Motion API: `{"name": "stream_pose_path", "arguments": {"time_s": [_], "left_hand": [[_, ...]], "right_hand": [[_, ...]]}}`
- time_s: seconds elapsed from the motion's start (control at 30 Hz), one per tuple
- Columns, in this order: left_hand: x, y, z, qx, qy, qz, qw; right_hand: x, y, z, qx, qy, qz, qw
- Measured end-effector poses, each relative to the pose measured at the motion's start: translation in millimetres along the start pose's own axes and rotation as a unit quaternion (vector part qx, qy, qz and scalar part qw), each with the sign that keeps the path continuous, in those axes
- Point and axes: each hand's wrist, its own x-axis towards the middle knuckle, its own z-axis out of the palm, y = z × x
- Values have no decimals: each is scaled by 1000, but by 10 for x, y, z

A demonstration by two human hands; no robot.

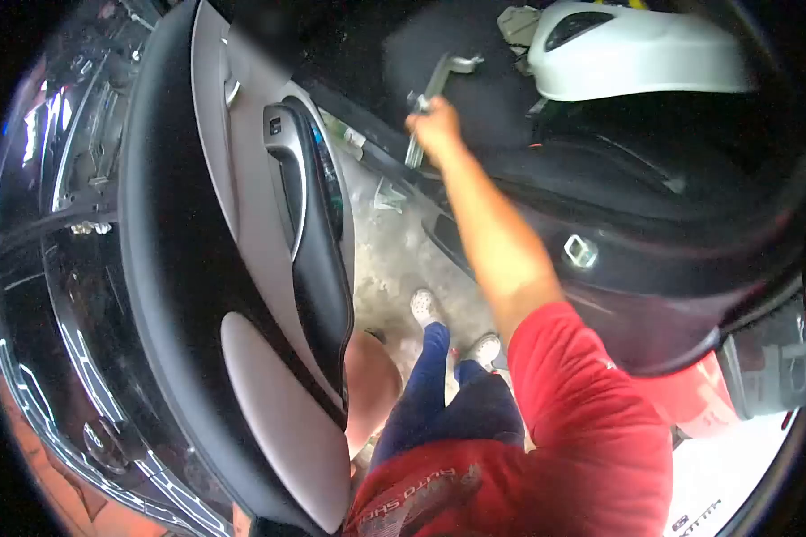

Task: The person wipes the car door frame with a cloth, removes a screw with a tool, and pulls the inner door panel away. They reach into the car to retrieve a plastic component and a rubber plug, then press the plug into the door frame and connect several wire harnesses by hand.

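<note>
- The ground is a pale, stained concrete floor point(394, 259), seen in a narrow strip between car parts; the person's two light shoes point(427, 307) stand on it.
- On the left, a glossy black car body point(45, 224) fills the edge of the view and carries bright reflections.
- A large door panel point(179, 268) in black and grey trim stands on edge just in front of the person. Its pull handle point(287, 179) and a small switch face the camera.
- To the right lies a dark car interior point(654, 197), with a white moulded part point(636, 49) at the top and a small hexagonal fitting point(580, 251) on the black trim.
- The right hand point(434, 125) is stretched well forward, the arm bare below a red sleeve. Its fingers are clamped around a grey metal bar point(441, 85).
- The metal bar is held over the dark sill edge, between the door panel and the white moulded part.
- Its long axis runs steeply, from the lower end just below the fist up and slightly right.
- The top end is bent over and points right, towards the white moulded part.
- The left hand is hidden behind the door panel, so I cannot tell how its fingers stand; only a bare part of the arm shows at the panel's lower edge.
</note>
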Motion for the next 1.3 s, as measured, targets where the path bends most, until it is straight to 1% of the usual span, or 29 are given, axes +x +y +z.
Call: {"name": "stream_pose_path", "arguments": {"time_s": [0.03,0.1,0.13,0.17,0.2,0.23,0.27,0.3,0.33,0.37,0.4,0.43,0.5,0.53,0.57,0.63,0.7,0.77,0.8,0.83,0.9,0.97,1.03,1.1,1.13,1.17,1.2,1.23,1.3], "left_hand": [[-1,35,20,3,-12,-1,1000],[2,106,63,10,-41,-2,999],[-5,143,88,13,-56,0,998],[-31,183,111,16,-68,1,998],[-43,208,139,15,-84,0,996],[-73,236,167,16,-97,0,995],[-102,257,195,15,-113,-1,993],[-122,268,249,13,-131,-2,991],[-138,260,296,12,-150,-5,989],[-154,254,334,11,-166,-8,986],[-154,232,392,7,-185,-9,983],[-178,198,476,1,-204,-13,979],[-246,96,606,-11,-237,-21,971],[-293,12,657,-21,-252,-26,967],[-293,-77,702,-31,-271,-32,962],[-245,-210,857,-54,-313,-56,947],[-1248,-248,1429,32,-244,32,969],[-1456,-418,1719,3,-355,4,935],[-1559,-573,1888,6,-315,20,949],[-1634,-724,2067,7,-272,35,962],[-1687,-897,2404,30,-304,-24,952],[-1749,-925,2716,183,-285,-24,940],[-1592,-1041,2987,210,-406,-42,889],[-1525,-1028,3051,288,-438,-33,851],[-1315,-786,2855,366,-477,13,799],[-1144,-672,2670,361,-472,16,804],[-938,-514,2469,395,-453,131,788],[-690,-358,2253,425,-427,244,760],[192,-217,1785,508,-311,272,756]], "right_hand": [[-286,12,-4,-3,-23,-13,1000],[-1117,-183,-274,-52,-124,-18,991],[-1594,-135,-351,-119,-88,-67,987],[-2024,-180,-497,-108,-143,11,984],[-2473,-47,-715,-109,-135,-108,979],[-2978,-89,-981,-159,-124,-115,973],[-3366,190,-1201,-157,-184,-106,965],[-3780,86,-1582,-180,-259,-15,949],[-4161,-89,-1976,-266,-311,-20,912],[-4523,-56,-2380,-265,-357,-30,895],[-4819,-153,-2772,-275,-407,13,871],[-5097,513,-3064,-256,-478,-61,838],[-5651,85,-3831,-354,-494,-27,794],[-5838,-5,-4140,-368,-513,-19,775],[-6021,-27,-4405,-382,-531,-10,756],[-6334,112,-4809,-417,-513,-4,750],[-6597,160,-4999,-448,-501,1,740],[-6644,8,-5086,-471,-502,12,725],[-6658,-223,-5051,-450,-492,-5,746],[-6657,-399,-4969,-457,-507,-25,731],[-6601,-601,-4835,-380,-482,102,783],[-6514,-549,-4623,-385,-497,66,775],[-6387,-544,-4371,-388,-503,37,771],[-6186,-608,-4082,-309,-507,15,804],[-5994,-735,-3764,-319,-523,8,791],[-5838,-1000,-3461,-329,-501,50,799],[-5689,-1189,-3197,-338,-476,92,807],[-5511,-1178,-2988,-338,-480,87,805],[-5104,-1069,-2536,-404,-506,-61,759]]}}
